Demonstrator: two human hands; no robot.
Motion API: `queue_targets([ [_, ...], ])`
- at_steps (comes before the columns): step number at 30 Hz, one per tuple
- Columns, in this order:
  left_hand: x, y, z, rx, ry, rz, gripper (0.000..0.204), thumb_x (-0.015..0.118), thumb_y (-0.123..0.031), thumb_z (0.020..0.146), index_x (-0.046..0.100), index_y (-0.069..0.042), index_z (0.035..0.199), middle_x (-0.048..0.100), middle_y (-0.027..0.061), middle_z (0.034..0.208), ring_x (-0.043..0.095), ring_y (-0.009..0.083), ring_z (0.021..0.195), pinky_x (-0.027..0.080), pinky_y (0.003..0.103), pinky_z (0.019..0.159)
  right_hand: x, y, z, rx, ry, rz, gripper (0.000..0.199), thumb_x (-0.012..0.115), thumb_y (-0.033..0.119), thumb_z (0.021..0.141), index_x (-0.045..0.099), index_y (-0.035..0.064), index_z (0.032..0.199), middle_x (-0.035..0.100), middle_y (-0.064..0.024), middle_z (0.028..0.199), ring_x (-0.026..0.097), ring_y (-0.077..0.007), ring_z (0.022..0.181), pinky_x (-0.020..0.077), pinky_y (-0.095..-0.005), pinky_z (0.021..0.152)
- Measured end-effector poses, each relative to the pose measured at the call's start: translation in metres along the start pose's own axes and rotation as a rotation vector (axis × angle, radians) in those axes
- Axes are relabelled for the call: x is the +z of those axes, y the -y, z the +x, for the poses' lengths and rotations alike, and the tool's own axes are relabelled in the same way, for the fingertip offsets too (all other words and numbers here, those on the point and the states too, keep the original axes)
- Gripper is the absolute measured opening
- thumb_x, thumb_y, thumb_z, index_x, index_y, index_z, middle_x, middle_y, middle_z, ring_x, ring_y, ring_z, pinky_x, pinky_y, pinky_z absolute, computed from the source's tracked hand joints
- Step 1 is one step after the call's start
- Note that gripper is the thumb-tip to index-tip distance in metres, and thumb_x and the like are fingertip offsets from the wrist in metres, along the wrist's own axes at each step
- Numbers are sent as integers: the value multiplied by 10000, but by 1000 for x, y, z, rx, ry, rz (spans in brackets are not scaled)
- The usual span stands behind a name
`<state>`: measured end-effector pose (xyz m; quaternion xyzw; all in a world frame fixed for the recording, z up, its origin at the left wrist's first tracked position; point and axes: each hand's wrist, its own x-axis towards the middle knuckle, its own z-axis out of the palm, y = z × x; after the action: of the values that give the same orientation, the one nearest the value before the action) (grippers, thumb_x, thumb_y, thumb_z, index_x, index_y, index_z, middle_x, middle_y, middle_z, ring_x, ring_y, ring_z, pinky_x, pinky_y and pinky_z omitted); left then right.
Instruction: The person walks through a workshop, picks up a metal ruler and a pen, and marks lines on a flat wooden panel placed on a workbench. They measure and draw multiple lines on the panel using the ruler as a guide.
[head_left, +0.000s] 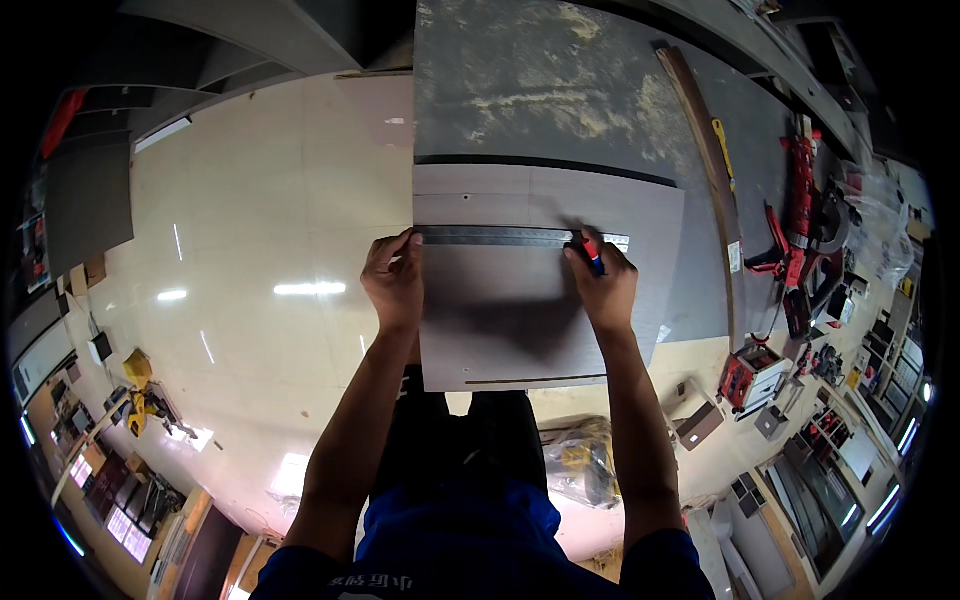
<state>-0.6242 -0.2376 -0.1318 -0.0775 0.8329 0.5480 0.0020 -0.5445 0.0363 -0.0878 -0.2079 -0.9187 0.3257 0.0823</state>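
Note:
A metal ruler lies crosswise over a flat grey-white board. My left hand is closed, thumb and fingers pinching the ruler's left end at the board's left edge. Near the ruler's right end, my right hand is closed round a short red-and-blue pen. Its tip is hidden by the fingers and shadow. The board has a small dark hole near its top, and a thin dark brown strip runs along its near edge.
Under the board is a dusty grey worktop. On its right lie a long brown wooden strip, a yellow-handled cutter and a red caulking gun. A red tool case stands on the pale floor.

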Motion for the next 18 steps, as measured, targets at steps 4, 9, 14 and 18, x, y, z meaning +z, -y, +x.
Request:
queue_targets([
  [4,0,3,0,-1,11,-1,129,740,-100,898,716,-14,991,674,33,912,606,92,789,481,219,662,1,-1,0,6,15,6,335,806,180,787,721,43,1081,729,-119,937,711,-290,850,559,-350,746],
  [9,1,5,0,-28,0,-39,97,725,-74,904,715,-14,980,669,38,924,601,78,793,471,206,622,0,3,2,44,34,-13,331,805,177,787,728,42,1079,729,-122,937,710,-295,845,558,-352,739],
  [14,2,2,0,8,4,-19,92,722,-65,905,713,-12,978,661,40,920,591,76,784,476,212,625,-1,4,3,43,12,13,321,803,170,789,735,41,1074,730,-131,923,712,-294,830,557,-352,729],
  [18,2,1,0,9,-1,-58,87,723,-58,901,714,-13,975,656,39,921,584,78,774,476,219,622,1,3,4,62,-1,39,302,799,155,795,736,37,1066,731,-136,912,715,-289,809,557,-341,726],
])
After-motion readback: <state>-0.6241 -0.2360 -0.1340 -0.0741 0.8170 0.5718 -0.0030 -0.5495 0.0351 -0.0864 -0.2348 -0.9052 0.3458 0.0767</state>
